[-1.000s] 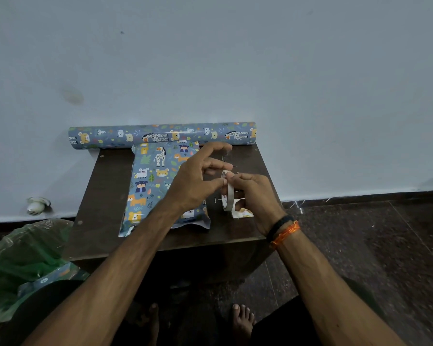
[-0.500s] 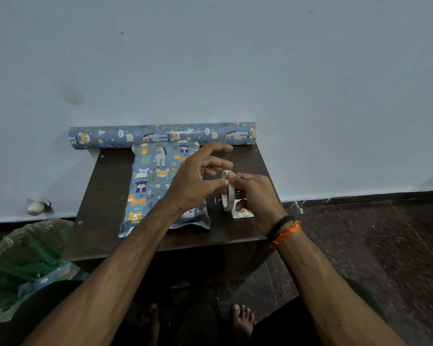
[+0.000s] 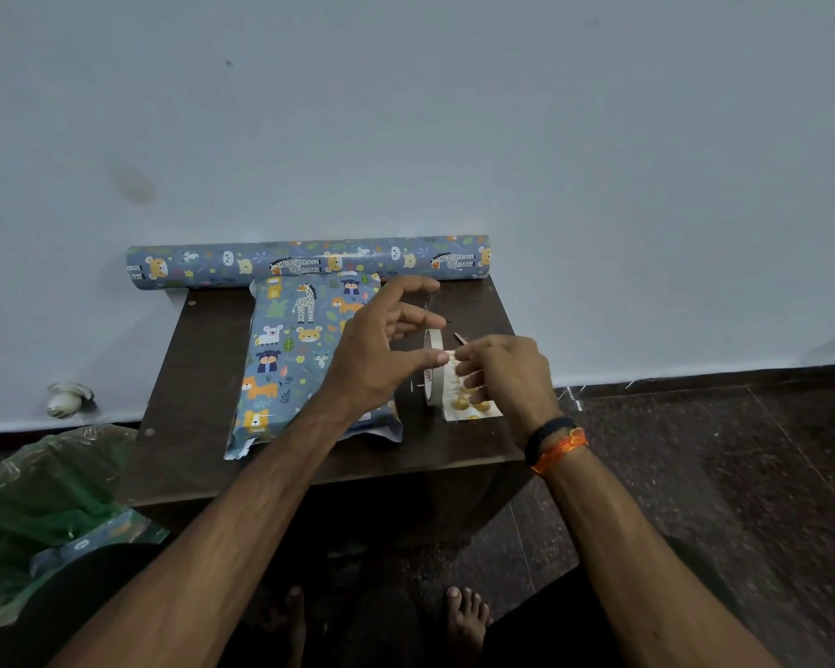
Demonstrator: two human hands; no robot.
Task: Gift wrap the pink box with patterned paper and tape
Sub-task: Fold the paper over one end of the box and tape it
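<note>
On the dark table (image 3: pixel 203 378), left hand (image 3: pixel 377 349) and right hand (image 3: pixel 507 373) pinching tape (image 3: pixel 433 368), beside wrapped box (image 3: pixel 300 359)

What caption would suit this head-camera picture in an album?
Both hands, left hand and right hand, work at a tape roll beside the wrapped box on a dark table.

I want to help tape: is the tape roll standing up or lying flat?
Standing up: the tape roll rests on its edge on the table.

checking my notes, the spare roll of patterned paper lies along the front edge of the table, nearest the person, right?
Not quite: the head view shows the roll of patterned paper lying along the back edge of the table, against the wall, farthest from the person.
</note>
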